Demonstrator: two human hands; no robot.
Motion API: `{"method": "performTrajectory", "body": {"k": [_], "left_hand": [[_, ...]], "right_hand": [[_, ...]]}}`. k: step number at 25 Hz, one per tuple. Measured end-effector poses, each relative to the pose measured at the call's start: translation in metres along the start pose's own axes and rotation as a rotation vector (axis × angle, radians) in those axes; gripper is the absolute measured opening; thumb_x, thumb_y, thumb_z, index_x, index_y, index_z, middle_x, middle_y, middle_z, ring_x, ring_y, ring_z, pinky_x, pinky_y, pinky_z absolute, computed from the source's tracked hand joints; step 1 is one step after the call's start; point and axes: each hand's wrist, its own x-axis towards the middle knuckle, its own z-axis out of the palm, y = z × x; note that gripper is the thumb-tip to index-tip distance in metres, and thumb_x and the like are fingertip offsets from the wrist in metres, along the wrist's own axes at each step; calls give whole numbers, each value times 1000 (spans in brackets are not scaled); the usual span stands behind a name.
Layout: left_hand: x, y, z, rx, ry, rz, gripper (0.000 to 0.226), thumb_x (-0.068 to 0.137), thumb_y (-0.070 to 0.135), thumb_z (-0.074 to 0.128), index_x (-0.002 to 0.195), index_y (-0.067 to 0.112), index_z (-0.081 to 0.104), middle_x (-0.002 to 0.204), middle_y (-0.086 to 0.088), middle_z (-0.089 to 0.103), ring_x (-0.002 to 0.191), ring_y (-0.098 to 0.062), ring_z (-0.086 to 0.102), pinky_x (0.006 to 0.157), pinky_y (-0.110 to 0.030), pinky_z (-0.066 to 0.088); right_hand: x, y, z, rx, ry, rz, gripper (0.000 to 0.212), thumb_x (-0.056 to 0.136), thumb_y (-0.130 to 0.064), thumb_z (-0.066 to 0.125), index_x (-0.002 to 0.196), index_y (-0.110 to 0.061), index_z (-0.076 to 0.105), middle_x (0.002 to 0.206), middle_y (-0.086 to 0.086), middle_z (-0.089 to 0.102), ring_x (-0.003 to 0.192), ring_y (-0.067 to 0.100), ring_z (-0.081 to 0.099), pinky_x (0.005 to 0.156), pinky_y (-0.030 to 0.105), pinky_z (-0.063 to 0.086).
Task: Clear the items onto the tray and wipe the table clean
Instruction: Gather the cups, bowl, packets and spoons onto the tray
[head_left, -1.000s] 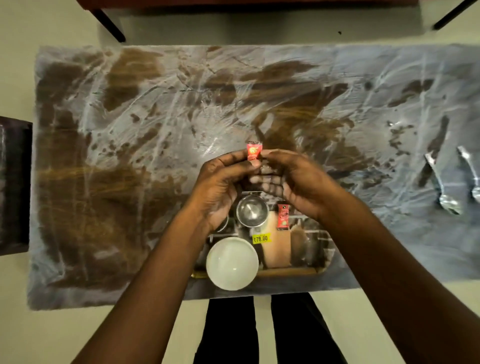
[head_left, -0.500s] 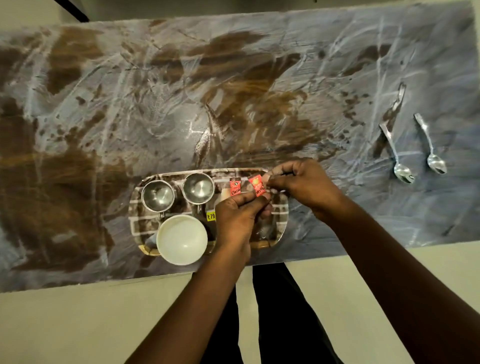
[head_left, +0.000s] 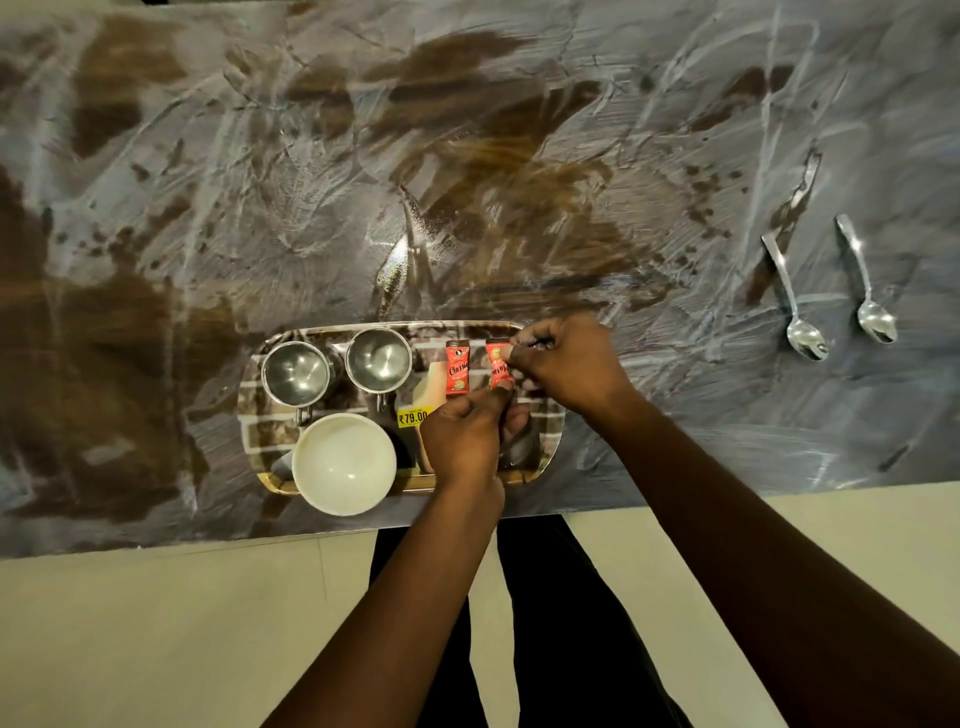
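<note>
A patterned tray (head_left: 551, 441) lies at the table's near edge. On it stand two steel cups (head_left: 297, 373) (head_left: 378, 360), a white bowl (head_left: 344, 462) and a red sachet (head_left: 457, 368) lying flat. A second red sachet (head_left: 498, 367) is held just over the tray's right part, pinched at its bottom by my left hand (head_left: 467, 436) and at its top by my right hand (head_left: 569, 364). Two steel spoons (head_left: 792, 301) (head_left: 866, 283) lie on the table at the far right.
The table (head_left: 260, 182) is covered with clear plastic smeared with brown and white streaks. A yellow price sticker (head_left: 413, 417) shows on the tray. Pale floor and my dark trouser legs (head_left: 519, 597) are below the table's near edge.
Both hands have brought the second red sachet down from above the table to just over the tray, beside the first sachet. The camera view has shifted right and nearer.
</note>
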Motion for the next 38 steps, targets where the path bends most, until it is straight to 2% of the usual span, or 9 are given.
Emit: {"method": "performTrajectory", "body": {"k": [3, 8, 16, 20, 23, 26, 29, 32, 38], "left_hand": [[-3, -8, 4, -66, 37, -66, 11, 96, 1, 74, 95, -10, 76, 76, -16, 75, 57, -19, 72, 60, -26, 65], [0, -10, 6, -71, 68, -93, 18, 96, 2, 74, 105, -13, 74, 89, -23, 76, 61, -23, 72, 62, -28, 65], [2, -10, 5, -19, 105, -46, 15, 94, 4, 77, 99, -10, 77, 88, -24, 76, 67, -26, 73, 62, -29, 67], [-5, -19, -1, 40, 221, 25, 16, 87, 5, 84, 73, 0, 76, 65, -12, 76, 54, -21, 70, 58, -31, 65], [-17, -24, 1, 112, 286, 150, 16, 84, 11, 86, 75, 5, 74, 63, -5, 72, 50, -16, 63, 58, -31, 57], [-27, -18, 35, 148, 155, 224, 16, 87, 10, 82, 76, 12, 71, 58, 0, 69, 44, -11, 58, 49, -24, 50], [-31, -14, 101, 250, -91, 261, 10, 92, 3, 76, 90, 11, 70, 81, -11, 70, 69, -22, 63, 65, -34, 55], [-29, -20, 166, 360, -253, 270, 10, 95, 1, 73, 99, 10, 70, 96, -13, 69, 87, -25, 63, 84, -42, 58], [-29, -40, 246, 502, -373, 260, 6, 94, 5, 73, 99, 8, 74, 88, -9, 72, 76, -20, 63, 82, -44, 62]], "right_hand": [[-2, 2, 7, -186, 66, -120, 5, 95, -12, 78, 93, -11, 83, 78, 0, 78, 58, 10, 71, 58, 17, 57], [-3, 8, 11, -231, 145, -128, 4, 94, -11, 78, 90, -10, 80, 80, 8, 77, 69, 21, 76, 68, 39, 67], [-9, 13, 16, -217, 212, -140, 8, 96, -16, 78, 101, -11, 79, 92, 5, 79, 80, 17, 75, 77, 36, 66], [-20, 22, 2, -116, 228, -139, 9, 96, -24, 79, 95, -15, 77, 84, -2, 77, 64, 1, 71, 56, 20, 58], [-32, 46, -32, 19, 310, -91, 18, 95, -34, 80, 88, -18, 76, 78, -4, 77, 67, 8, 76, 65, 27, 62], [-40, 81, -84, 424, 452, 107, 22, 95, -28, 82, 89, -8, 74, 75, 9, 79, 71, 31, 81, 69, 45, 68], [-45, 119, -138, 718, 637, 183, 20, 95, -15, 82, 88, -1, 70, 64, 8, 74, 55, 23, 73, 55, 32, 60], [-42, 148, -174, 886, 768, 237, 29, 89, -18, 88, 99, -2, 65, 65, 10, 70, 51, 20, 69, 53, 30, 59], [-10, 176, -200, 975, 739, 313, 24, 90, -14, 86, 97, -3, 66, 86, 19, 79, 70, 28, 81, 64, 33, 65]]}}
